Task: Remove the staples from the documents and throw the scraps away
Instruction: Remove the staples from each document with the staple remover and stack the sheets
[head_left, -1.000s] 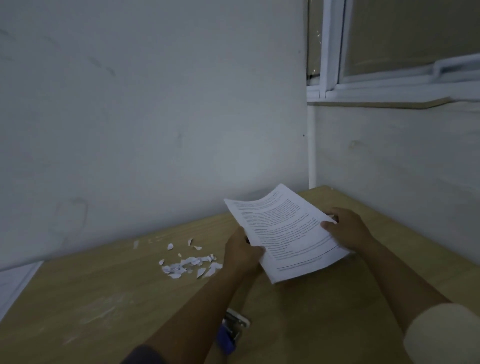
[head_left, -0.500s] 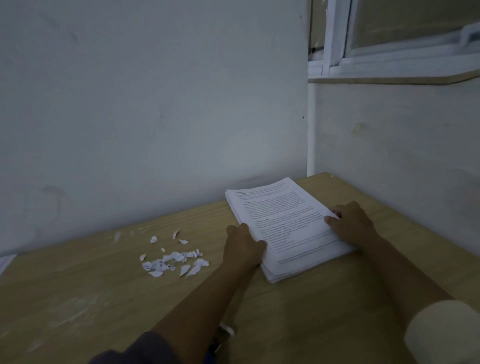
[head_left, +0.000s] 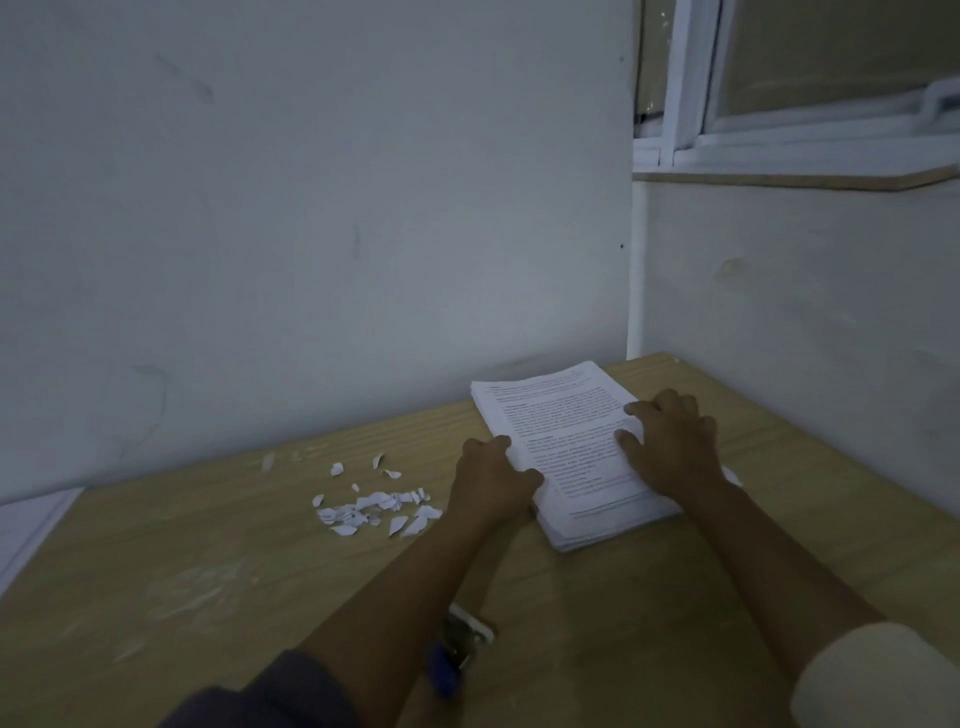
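Holding one paper stack (head_left: 566, 415): right hand (head_left: 670, 447) flat atop, left hand (head_left: 491, 483) gripping its edge (two hands).

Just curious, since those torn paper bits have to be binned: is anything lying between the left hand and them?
Nothing visible does. The left hand holds the edge of the paper stack, and only bare table separates it from the scraps beside it. No bin is in view.

An office-type corner is indicated by a wooden desk (head_left: 208, 571), stacked printed documents (head_left: 561, 410), bare walls (head_left: 311, 208) and a far-right window (head_left: 810, 67).
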